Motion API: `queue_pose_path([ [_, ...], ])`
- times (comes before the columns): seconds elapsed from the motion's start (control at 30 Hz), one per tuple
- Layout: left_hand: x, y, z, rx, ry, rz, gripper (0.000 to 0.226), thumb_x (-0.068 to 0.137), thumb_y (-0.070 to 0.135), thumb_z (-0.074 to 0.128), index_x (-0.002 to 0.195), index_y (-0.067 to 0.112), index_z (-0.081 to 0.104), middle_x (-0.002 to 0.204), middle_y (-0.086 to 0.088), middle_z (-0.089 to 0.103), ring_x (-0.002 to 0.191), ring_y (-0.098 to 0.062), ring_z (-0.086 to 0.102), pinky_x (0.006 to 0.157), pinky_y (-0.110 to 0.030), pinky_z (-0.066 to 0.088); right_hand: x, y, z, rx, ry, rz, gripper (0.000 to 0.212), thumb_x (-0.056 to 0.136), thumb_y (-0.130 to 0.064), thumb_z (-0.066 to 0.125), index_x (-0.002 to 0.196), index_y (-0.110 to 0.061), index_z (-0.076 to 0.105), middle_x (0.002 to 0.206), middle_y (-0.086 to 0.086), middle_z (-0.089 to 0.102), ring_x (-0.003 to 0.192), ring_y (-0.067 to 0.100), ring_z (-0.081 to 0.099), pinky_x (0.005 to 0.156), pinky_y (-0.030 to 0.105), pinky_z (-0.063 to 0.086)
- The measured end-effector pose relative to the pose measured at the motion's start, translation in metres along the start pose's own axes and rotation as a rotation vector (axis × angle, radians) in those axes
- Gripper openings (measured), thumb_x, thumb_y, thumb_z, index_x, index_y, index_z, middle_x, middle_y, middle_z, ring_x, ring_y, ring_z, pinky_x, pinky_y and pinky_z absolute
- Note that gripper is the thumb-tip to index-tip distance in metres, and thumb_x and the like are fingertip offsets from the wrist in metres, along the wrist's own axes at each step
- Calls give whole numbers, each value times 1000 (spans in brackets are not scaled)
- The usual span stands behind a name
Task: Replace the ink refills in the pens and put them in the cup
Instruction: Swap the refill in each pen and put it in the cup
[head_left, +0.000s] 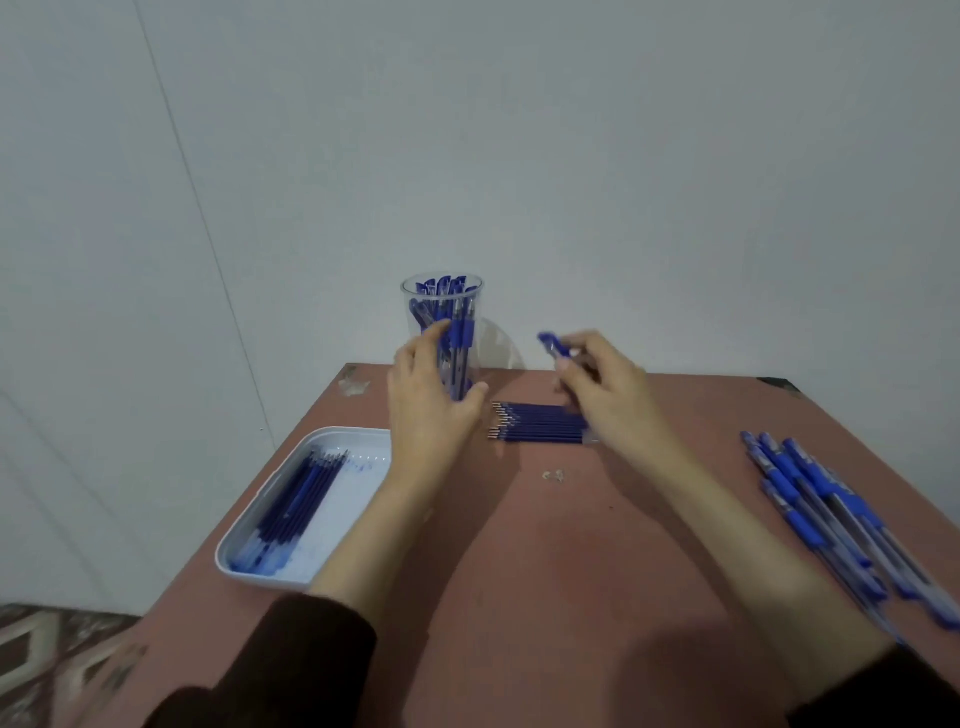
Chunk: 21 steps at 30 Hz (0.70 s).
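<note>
We are curling our left hand (426, 400) round the cup (441, 306), while our right hand (608, 389) is pinching a pen (554, 347) just right of the cup. We are probably at the dropping-in step; next the pen needs lifting above the cup, upright.

Plain domestic room; bare wall (571, 130), worn table (545, 545), patterned floor (41, 639)
</note>
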<state>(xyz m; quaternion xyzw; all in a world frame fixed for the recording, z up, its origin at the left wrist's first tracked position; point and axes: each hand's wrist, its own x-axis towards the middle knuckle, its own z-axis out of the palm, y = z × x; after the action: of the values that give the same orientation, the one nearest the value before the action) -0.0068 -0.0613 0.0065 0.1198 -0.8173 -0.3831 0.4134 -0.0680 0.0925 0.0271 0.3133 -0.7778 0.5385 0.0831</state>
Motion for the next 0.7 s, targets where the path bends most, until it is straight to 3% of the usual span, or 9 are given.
queue_pose_path([
  [0.07, 24, -6, -6, 59, -16, -87, 86, 73, 18, 78, 144, 14, 31, 142, -13, 38, 130, -27, 37, 108, -34, 29, 22, -25, 2, 68, 26, -40, 10, 98, -18, 46, 98, -27, 47, 74, -7, 66, 77, 26, 62, 78, 40, 48],
  [0.2, 62, -23, -3, -5, -100, -224, 119, 67, 34, 85, 151, 11, 5, 156, -12, 22, 142, -29, 26, 115, -41, 25, 70, -79, 13, 210, 131, -188, 6, 101, -15, 41, 105, -16, 38, 77, 0, 67, 64, 9, 58, 59, 17, 44],
  [0.23, 67, -26, -1, -50, -127, -244, 122, 66, 37, 85, 152, 14, 1, 156, -10, 23, 141, -28, 28, 114, -40, 27, 80, -89, 17, 229, 168, -223, 6, 101, -14, 40, 105, -16, 37, 77, 1, 66, 62, 9, 57, 58, 18, 45],
  [0.33, 71, -35, 4, -141, -175, -234, 109, 71, 31, 82, 150, 16, 9, 148, -9, 40, 133, -27, 42, 104, -33, 36, 109, -101, 35, 179, 240, -289, 6, 100, -14, 39, 103, -18, 35, 73, -1, 64, 64, 17, 58, 69, 40, 51],
  [0.4, 71, -40, 7, -192, -157, -205, 97, 71, 26, 82, 146, 14, 21, 142, -9, 46, 130, -26, 46, 100, -31, 39, 122, -99, 47, 91, 235, -287, 6, 100, -15, 38, 103, -18, 35, 74, 1, 64, 67, 24, 59, 72, 46, 51],
  [0.5, 70, -45, 7, -217, -152, -182, 95, 71, 27, 82, 145, 14, 24, 141, -7, 47, 129, -24, 46, 101, -32, 40, 134, -85, 62, -37, 183, -236, 11, 100, -16, 39, 110, -11, 40, 81, 11, 65, 71, 31, 59, 70, 46, 47],
  [0.57, 70, -46, 7, -225, -147, -172, 97, 70, 27, 83, 146, 14, 24, 140, -6, 47, 128, -22, 46, 102, -33, 40, 138, -73, 70, -97, 157, -212, 12, 99, -16, 41, 109, -9, 42, 83, 6, 59, 68, 25, 54, 69, 43, 45],
  [0.7, 69, -47, 7, -253, -152, -146, 91, 71, 23, 83, 143, 15, 28, 129, -1, 53, 113, -9, 52, 84, -13, 40, 140, -59, 80, -213, 93, -196, 19, 95, -11, 46, 114, -9, 45, 78, 2, 56, 69, 21, 53, 70, 40, 46],
])
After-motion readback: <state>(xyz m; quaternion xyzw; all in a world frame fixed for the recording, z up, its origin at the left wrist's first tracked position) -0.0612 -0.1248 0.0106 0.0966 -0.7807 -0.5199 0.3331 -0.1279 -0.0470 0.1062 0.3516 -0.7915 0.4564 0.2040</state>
